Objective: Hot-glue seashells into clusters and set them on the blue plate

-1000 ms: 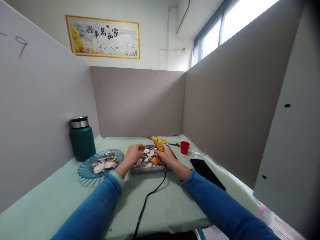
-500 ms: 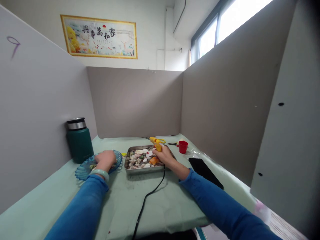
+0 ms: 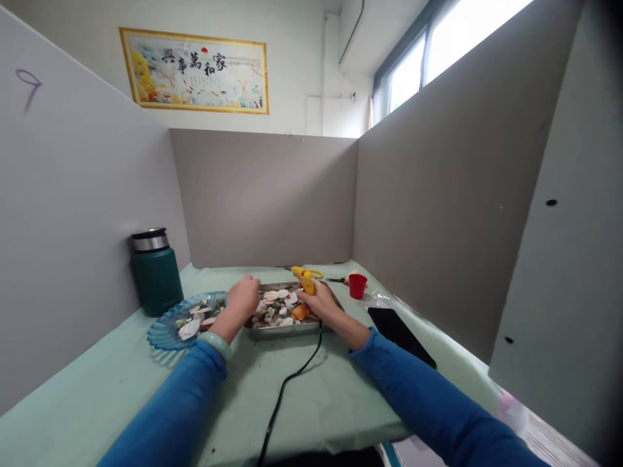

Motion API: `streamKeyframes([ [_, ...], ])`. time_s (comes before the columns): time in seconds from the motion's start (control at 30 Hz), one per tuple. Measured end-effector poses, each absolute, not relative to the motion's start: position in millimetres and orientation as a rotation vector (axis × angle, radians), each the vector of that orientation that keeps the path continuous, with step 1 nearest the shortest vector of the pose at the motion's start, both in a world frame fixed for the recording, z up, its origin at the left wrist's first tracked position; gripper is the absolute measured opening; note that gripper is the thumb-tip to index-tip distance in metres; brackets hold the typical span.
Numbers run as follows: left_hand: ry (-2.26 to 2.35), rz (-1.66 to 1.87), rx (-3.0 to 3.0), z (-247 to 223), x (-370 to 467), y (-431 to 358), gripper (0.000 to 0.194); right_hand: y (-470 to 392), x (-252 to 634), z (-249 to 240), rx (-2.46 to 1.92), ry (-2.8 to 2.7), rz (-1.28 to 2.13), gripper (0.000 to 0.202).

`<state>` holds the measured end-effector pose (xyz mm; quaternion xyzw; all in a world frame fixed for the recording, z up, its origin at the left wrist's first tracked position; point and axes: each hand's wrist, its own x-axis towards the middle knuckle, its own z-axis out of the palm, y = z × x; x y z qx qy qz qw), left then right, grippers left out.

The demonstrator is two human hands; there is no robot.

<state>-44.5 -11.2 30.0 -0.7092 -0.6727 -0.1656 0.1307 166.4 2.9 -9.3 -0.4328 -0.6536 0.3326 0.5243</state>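
My right hand (image 3: 318, 305) is closed round the grip of a yellow hot glue gun (image 3: 304, 279), held above the right part of a metal tray (image 3: 277, 332). The gun's black cord (image 3: 288, 377) runs down across the table to the front edge. Shells (image 3: 277, 305) in white, brown and orange fill the tray. My left hand (image 3: 243, 301), with fingers pinched together, is over the tray's left edge; anything between the fingertips is hidden or too small to make out. Left of it stands a blue scalloped glass plate (image 3: 163, 331) with several shells (image 3: 189, 329) on it.
A dark green flask (image 3: 156, 275) stands by the left partition. On the right are a red cup (image 3: 357, 286), scissors (image 3: 335, 280) and a flat black phone-like slab (image 3: 402, 337). Grey partitions (image 3: 267, 194) close off the table (image 3: 341, 395) at the back and both sides.
My left hand has lifted out of the blue plate and moved right to the tray's left edge, uncovering the plate's shells. My right hand and the glue gun have stayed in place.
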Motion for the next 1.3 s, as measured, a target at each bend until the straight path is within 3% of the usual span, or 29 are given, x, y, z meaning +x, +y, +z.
streamKeyframes([
  [0.2, -1.695, -0.684, -2.659, 0, -19, -1, 0.02, 4, 165, -10, -1.033, -1.555, 0.78, 0.028],
  [0.27, -1.635, -0.578, -2.763, -3, -20, 1, 0.022, 5, 165, -10, -1.025, -1.564, 0.762, 0.027],
  [0.5, -1.755, -0.076, -2.528, 10, -18, -7, 0.032, 4, 165, -9, -1.035, -1.59, 0.788, 0.027],
  [0.63, -1.764, 0.066, -2.375, 14, -10, -14, 0.029, 3, 164, -9, -1.05, -1.576, 0.811, 0.029],
  [0.97, -1.65, 0.004, -2.647, 9, -25, 0, 0.027, 4, 170, -1, -1.23, -1.745, 0.62, 0.026],
  [1.1, -1.659, 0.074, -2.937, 21, -36, -2, 0.024, 10, 171, 2, -1.448, -1.893, 0.535, 0.031],
  [1.23, -1.755, 0.176, -2.972, 29, -39, -7, 0.04, 15, 169, 1, -1.519, -2.097, 0.25, 0.043],
  [1.3, -1.796, 0.186, -2.916, 28, -37, -8, 0.039, 16, 168, 0, -1.569, -2.197, 0.23, 0.049],
])
